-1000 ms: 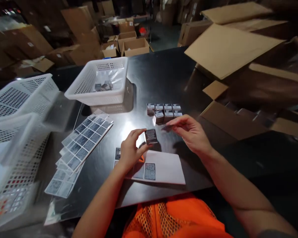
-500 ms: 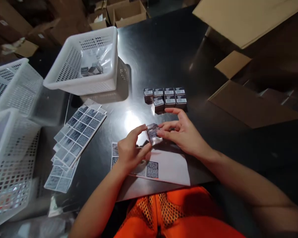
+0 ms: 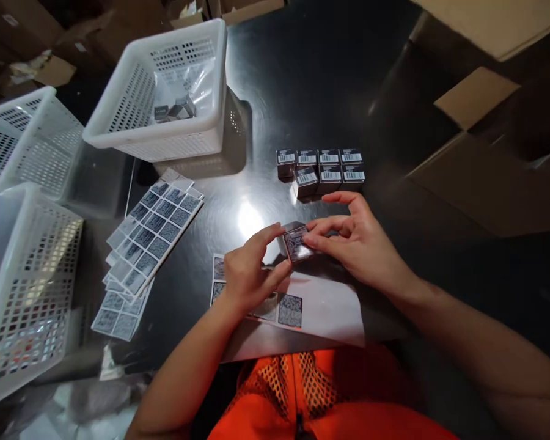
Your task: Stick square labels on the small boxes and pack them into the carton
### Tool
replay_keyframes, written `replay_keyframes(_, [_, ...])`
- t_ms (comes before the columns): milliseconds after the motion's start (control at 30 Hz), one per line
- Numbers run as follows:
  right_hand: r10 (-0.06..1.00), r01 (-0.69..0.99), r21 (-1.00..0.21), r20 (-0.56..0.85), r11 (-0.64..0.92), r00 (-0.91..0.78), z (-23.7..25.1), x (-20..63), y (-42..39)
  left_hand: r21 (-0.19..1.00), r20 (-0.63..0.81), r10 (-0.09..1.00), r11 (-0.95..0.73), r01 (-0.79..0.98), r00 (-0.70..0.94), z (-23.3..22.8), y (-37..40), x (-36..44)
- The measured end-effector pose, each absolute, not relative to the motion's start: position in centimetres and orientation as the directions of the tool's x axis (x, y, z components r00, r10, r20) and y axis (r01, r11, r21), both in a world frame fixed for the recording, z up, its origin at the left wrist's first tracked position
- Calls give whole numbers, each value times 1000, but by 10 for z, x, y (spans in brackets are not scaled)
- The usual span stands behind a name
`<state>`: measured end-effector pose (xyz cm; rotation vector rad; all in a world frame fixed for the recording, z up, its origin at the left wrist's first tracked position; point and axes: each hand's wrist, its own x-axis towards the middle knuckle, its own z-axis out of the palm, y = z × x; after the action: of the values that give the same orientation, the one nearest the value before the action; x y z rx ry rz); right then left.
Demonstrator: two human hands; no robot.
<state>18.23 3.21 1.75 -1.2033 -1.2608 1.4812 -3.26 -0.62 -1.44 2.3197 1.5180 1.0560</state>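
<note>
a small dark box (image 3: 297, 242) is pinched between the left hand (image 3: 247, 278) and right hand (image 3: 357, 244) above the sticker sheet (image 3: 302, 311). seven labelled boxes (image 3: 323, 165) are ranked on the bench (image 3: 311, 85); stickers remain unused on the sheet.

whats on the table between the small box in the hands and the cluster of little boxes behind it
In the head view, nothing: only bare, glossy black table lies between the held small box and the cluster of little boxes. Both the left hand and right hand grip the box.
</note>
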Motion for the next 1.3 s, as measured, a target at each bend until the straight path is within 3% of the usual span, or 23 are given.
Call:
replay_keyframes(767, [971,-74,-985,-141,-158,-196,21,177,30,452,511,822,-505,735,250,-12,-7,-33])
replay_keyframes(933, [985,-67,-990,-115,-124,-126,16,173,26,441,520,814,-515,735,258,-12,-9,-33])
replay_keyframes(1067, [996,-86,-993,-87,-85,14,13,173,32,523,475,863,-435,733,173,-12,-10,-31])
replay_keyframes(1200, [988,-239,-959,-139,-152,-70,13,177,42,661,406,913,-320,679,35,-11,-8,-27])
replay_keyframes(1300, [986,-233,-962,-113,-140,-123,13,179,41,674,393,919,-292,679,5,-10,-8,-26])
